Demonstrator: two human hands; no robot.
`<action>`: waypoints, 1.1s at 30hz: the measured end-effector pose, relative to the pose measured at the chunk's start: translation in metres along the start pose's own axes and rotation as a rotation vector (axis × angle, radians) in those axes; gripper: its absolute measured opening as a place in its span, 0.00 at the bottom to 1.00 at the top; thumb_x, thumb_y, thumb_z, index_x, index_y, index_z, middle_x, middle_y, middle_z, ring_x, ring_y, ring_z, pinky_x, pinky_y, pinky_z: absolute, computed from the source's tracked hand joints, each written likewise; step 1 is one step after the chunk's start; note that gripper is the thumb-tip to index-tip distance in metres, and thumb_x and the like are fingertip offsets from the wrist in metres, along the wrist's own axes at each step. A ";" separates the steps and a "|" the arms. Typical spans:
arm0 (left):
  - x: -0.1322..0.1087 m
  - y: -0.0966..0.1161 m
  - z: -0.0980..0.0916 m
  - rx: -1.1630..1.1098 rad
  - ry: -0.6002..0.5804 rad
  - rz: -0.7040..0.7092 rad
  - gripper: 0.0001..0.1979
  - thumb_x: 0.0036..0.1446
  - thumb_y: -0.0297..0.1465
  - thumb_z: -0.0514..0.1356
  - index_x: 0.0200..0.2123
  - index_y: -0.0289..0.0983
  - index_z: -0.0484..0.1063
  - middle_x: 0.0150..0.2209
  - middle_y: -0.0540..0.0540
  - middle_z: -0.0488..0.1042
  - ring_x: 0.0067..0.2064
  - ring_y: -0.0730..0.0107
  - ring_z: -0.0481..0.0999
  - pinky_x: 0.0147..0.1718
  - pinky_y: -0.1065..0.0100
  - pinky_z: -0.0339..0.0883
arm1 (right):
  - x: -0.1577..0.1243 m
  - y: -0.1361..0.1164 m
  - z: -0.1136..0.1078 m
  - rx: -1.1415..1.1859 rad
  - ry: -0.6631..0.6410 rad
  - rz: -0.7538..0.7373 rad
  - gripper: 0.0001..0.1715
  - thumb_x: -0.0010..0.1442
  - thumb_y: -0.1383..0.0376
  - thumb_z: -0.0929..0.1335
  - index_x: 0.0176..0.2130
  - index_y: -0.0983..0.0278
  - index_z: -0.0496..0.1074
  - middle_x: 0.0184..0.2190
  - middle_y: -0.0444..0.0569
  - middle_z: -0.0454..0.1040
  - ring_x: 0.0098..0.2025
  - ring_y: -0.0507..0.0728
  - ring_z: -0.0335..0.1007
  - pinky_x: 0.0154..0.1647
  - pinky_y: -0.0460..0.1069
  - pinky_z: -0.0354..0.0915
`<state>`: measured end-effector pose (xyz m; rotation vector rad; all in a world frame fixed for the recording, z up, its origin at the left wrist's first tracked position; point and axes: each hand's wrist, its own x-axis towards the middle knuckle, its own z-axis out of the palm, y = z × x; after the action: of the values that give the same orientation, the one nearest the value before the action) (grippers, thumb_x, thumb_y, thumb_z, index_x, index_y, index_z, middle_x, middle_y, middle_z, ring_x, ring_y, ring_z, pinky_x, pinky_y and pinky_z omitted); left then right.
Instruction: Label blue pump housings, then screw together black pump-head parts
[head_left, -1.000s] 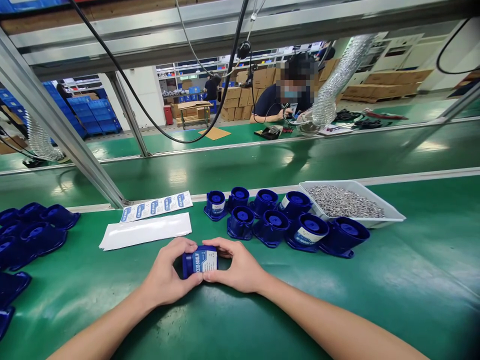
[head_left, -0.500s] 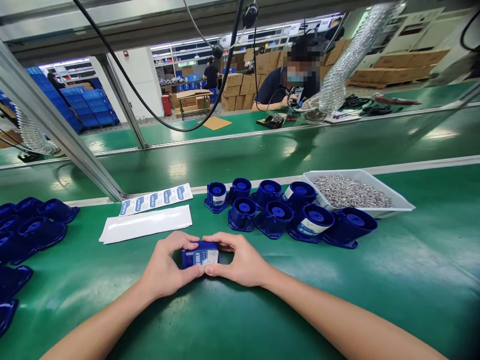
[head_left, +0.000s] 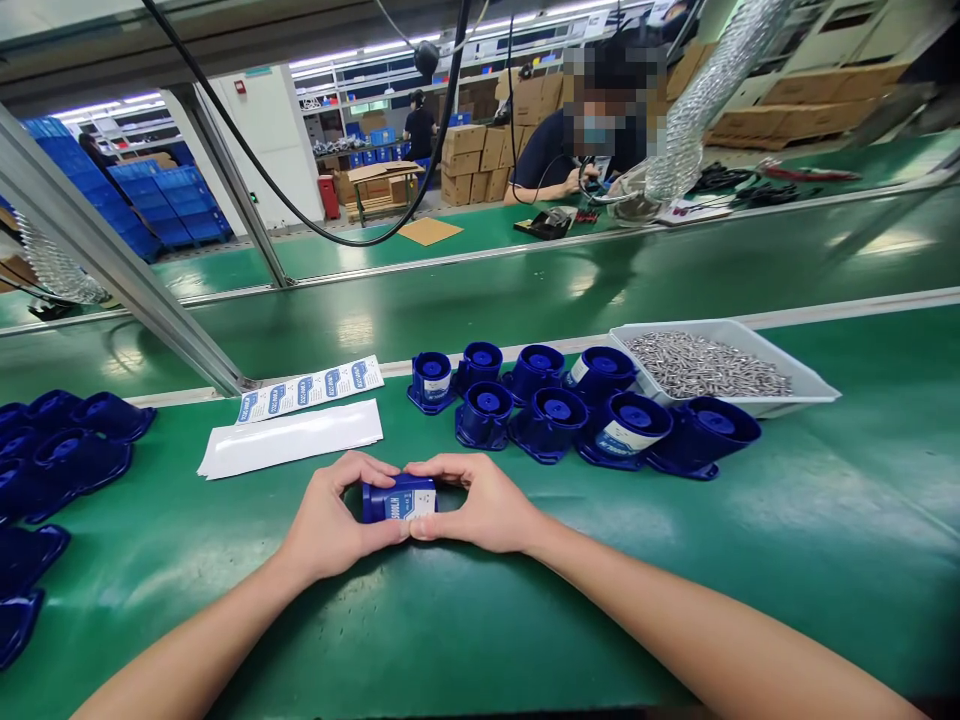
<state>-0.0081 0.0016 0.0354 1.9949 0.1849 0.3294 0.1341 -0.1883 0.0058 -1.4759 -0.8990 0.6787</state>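
Note:
A blue plastic housing (head_left: 379, 504) with a blue-and-white label (head_left: 421, 502) lies on its side between my hands, just above or on the green bench. My left hand (head_left: 337, 518) grips its left part, fingers over the top and thumb at the label's lower edge. From the right, my right hand (head_left: 476, 505) closes on it too, its thumb pressed at the label's bottom edge near the other thumb. Beyond my hands lie a strip of blue-and-white labels (head_left: 309, 388) and a stack of blank white sheets (head_left: 292, 440).
Several blue housings (head_left: 555, 410), some labelled, stand at centre right. Behind them sits a white tray (head_left: 814, 390) of small metal parts. More blue housings (head_left: 82, 460) lie at left. A metal post (head_left: 135, 260) rises at left; a black cable (head_left: 330, 238) hangs ahead. A co-worker (head_left: 559, 160) sits opposite.
The view has tilted slightly, so the bench items appear a little higher. Both hands keep their hold on the housing, with the thumbs barely shifted along the label.

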 end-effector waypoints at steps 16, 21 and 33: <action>0.002 0.004 0.003 -0.099 0.016 -0.091 0.23 0.43 0.31 0.79 0.38 0.40 0.71 0.46 0.43 0.83 0.48 0.55 0.82 0.49 0.58 0.75 | 0.002 -0.002 0.000 -0.005 0.006 0.029 0.40 0.42 0.54 0.86 0.53 0.62 0.84 0.51 0.54 0.86 0.55 0.72 0.82 0.74 0.72 0.59; 0.002 0.004 0.004 -0.097 0.023 -0.098 0.23 0.43 0.32 0.79 0.37 0.40 0.71 0.46 0.43 0.83 0.48 0.55 0.82 0.48 0.58 0.75 | 0.002 -0.001 -0.002 -0.017 -0.005 0.017 0.39 0.43 0.53 0.86 0.53 0.61 0.84 0.51 0.53 0.86 0.56 0.72 0.82 0.80 0.74 0.38; -0.002 0.010 0.007 -0.050 0.012 -0.097 0.19 0.50 0.36 0.76 0.41 0.39 0.74 0.42 0.43 0.83 0.45 0.56 0.82 0.47 0.57 0.74 | 0.002 -0.001 -0.006 0.002 -0.033 0.033 0.32 0.45 0.50 0.86 0.47 0.58 0.87 0.52 0.52 0.85 0.57 0.72 0.82 0.81 0.73 0.40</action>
<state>-0.0077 -0.0092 0.0412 1.9279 0.2776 0.2810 0.1397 -0.1900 0.0074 -1.4849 -0.9005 0.7297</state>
